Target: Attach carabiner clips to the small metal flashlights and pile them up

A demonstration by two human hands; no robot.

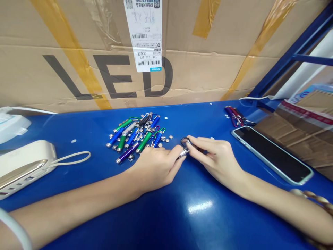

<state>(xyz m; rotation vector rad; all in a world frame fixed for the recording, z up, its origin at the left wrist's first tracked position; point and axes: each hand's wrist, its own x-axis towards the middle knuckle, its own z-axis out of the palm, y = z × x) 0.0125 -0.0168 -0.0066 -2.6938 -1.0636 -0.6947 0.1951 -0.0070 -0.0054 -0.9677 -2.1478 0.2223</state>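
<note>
Left hand [156,166] and right hand [218,158] meet, both pinching one keyring torch [184,152], perhaps screwing its ring end on; that calls for a steady grip. Button cells [166,139] lie near.

The blue tabletop [166,215] bears a pile of keychain torches [136,135] with loose button cells [166,139] near its far edge, a phone [272,152] by its right edge and a white power bank [24,163] by its left edge.

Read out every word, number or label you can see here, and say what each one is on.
"LED": big black letters on the cardboard box.
"101- E19 217": printed on the white shipping label.
The label's other print and barcodes: too small to read.
The packaging at far right: blurred, unreadable.
The phone and the held torch: no text visible.
</note>
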